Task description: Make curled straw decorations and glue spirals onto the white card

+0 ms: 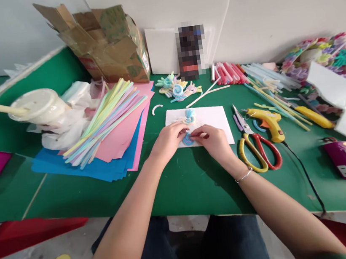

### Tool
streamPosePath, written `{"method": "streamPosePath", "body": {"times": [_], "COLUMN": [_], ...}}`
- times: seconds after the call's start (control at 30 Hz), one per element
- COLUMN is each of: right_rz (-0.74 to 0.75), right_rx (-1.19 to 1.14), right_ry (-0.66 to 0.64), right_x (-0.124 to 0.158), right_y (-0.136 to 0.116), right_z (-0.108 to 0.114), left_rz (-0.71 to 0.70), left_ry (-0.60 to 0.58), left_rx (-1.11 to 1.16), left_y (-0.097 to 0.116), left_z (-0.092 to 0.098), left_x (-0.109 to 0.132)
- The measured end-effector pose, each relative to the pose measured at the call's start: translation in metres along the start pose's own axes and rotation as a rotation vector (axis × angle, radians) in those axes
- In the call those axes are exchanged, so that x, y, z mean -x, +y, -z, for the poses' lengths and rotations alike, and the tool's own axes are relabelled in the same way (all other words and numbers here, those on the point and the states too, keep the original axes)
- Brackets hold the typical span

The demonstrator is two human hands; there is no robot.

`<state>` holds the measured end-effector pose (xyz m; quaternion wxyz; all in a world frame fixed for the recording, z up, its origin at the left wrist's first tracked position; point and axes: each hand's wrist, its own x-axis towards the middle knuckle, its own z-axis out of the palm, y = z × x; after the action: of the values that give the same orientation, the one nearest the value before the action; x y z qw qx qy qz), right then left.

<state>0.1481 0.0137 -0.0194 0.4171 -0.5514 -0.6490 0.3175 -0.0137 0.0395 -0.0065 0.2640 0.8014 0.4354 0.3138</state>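
Observation:
A blue and purple coiled pipe cleaner spiral [188, 140] is over the lower part of a white sheet [214, 119]. My left hand [171, 138] pinches its upper left side. From the right, my right hand [212, 139] has its thumb and fingertips closed on the other edge. Just above my fingers, a second spiral [189, 118], pale cream and blue with a light blue tuft, lies on the same sheet. My fingers partly cover the lower spiral.
Scissors [252, 146] and a yellow glue gun [269, 121] with a cord lie right of the sheet. Pipe cleaners [107, 117] rest on coloured sheets at left. Finished spirals [177, 88] lie behind, near a cardboard box [111, 48]. Glue sticks [229, 73] are at the back.

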Motion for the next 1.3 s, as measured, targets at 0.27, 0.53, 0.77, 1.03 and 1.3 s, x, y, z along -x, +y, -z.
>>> {"method": "streamPosePath", "body": {"times": [0.27,0.53,0.77,1.03,1.3], "right_rz": [-0.01,-0.02,-0.032,-0.018,-0.006], "right_rx": [-0.028,-0.032,-0.056,-0.024,0.055], "right_ry": [-0.005,-0.013,-0.019,-0.02,-0.025], "right_x": [0.0,0.0,0.001,-0.002,-0.001], "right_y": [0.002,0.002,0.001,0.002,0.003], "right_z": [-0.001,-0.001,-0.001,0.001,0.0], "left_rz": [0.064,0.136,0.281,0.283,0.241], "left_ry": [0.064,0.111,0.137,0.115,0.157], "left_rx": [0.005,0.065,0.267,0.331,0.319], "left_y": [0.001,0.009,0.008,0.004,-0.004], "left_z": [-0.004,-0.006,-0.011,-0.011,-0.013], "left_x": [0.003,0.01,0.009,0.007,0.005]}}
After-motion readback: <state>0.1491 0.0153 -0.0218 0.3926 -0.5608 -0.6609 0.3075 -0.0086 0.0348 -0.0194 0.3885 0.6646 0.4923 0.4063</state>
